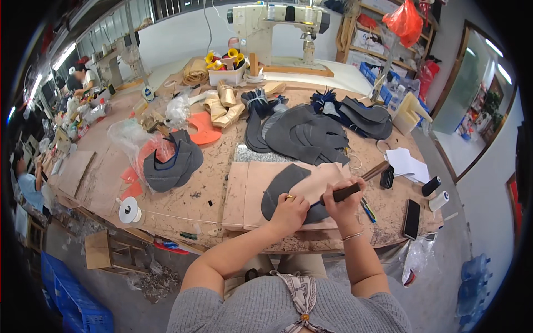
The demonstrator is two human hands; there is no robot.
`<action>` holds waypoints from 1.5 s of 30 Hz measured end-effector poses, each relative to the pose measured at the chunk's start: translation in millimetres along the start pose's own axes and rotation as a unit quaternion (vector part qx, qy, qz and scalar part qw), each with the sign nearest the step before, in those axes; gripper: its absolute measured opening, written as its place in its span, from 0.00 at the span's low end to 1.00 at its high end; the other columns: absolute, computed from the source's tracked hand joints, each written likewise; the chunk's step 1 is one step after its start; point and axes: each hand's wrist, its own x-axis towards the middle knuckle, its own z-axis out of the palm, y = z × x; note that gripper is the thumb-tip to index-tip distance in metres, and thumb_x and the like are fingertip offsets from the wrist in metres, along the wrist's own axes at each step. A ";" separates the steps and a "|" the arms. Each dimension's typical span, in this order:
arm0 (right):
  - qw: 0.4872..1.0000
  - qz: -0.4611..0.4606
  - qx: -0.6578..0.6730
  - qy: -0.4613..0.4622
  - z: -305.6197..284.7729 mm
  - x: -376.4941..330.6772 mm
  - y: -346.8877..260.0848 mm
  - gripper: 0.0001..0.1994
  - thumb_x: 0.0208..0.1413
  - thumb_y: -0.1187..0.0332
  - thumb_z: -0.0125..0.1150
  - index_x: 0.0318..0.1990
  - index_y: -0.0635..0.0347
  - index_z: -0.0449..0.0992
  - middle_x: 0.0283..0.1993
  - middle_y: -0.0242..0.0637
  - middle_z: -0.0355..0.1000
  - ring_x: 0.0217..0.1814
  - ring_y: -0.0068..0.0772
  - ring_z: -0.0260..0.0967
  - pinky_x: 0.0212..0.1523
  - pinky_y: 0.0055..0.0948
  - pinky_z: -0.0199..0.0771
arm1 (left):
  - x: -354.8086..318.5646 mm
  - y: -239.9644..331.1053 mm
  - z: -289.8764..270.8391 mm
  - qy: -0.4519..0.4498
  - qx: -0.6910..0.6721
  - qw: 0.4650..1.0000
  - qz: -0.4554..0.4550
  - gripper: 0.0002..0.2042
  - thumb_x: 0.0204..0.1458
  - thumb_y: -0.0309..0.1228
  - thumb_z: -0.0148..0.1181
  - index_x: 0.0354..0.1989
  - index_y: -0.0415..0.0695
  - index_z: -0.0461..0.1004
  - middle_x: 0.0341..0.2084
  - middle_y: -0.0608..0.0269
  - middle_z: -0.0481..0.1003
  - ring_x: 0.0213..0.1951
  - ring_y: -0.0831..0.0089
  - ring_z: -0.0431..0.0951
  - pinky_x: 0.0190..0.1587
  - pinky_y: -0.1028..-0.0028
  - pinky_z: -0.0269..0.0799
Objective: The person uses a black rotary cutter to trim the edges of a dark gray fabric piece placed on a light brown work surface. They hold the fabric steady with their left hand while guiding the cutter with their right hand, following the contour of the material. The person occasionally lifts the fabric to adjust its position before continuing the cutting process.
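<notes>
A dark grey curved piece (284, 184), shaped like a cut shoe part, lies on a pale tan board (247, 188) in front of me. My left hand (291, 212), a ring on one finger, is closed with its fingertips on the piece's near edge. In my right hand (343, 208) is a dark, thick-handled tool (347, 192), gripped just right of the left hand. The fist hides its working end. A brown stick (375, 171) shows just beyond the fist; I cannot tell whether it belongs to the tool.
Stacks of grey pieces (302, 133) lie beyond the board, with another pile (173, 166) to the left. A white spool (130, 210) sits front left. Right of my hand are a phone (411, 219), thread cones (438, 201) and white paper (408, 163). A sewing machine (277, 33) stands behind.
</notes>
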 end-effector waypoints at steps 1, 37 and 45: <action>0.999 -0.012 -0.041 -0.012 4.5 -8.8 1.0 0.09 0.42 0.70 0.69 0.22 0.53 0.71 0.23 0.32 0.71 0.27 0.38 0.67 0.45 0.40 0.59 | 2.8 9.5 4.6 -0.001 0.020 1.000 -0.016 0.03 0.51 0.30 0.61 0.33 0.48 0.74 0.32 0.64 0.73 0.39 0.64 0.75 0.50 0.60 0.60; 0.993 0.103 0.007 -0.054 19.1 -33.9 28.6 0.08 0.40 0.68 0.68 0.24 0.52 0.72 0.21 0.30 0.67 0.28 0.35 0.67 0.44 0.38 0.59 | 21.4 -24.7 -27.8 -0.071 -0.094 0.993 -0.013 0.08 0.50 0.34 0.67 0.37 0.47 0.82 0.31 0.59 0.81 0.40 0.61 0.79 0.45 0.63 0.72; 0.993 0.109 0.018 -0.049 20.6 -35.2 30.3 0.08 0.40 0.69 0.68 0.23 0.52 0.72 0.20 0.30 0.67 0.29 0.35 0.68 0.44 0.38 0.59 | 16.6 -33.2 -27.2 -0.105 -0.091 0.987 0.082 0.06 0.51 0.28 0.61 0.34 0.54 0.82 0.32 0.73 0.77 0.41 0.70 0.75 0.49 0.61 0.56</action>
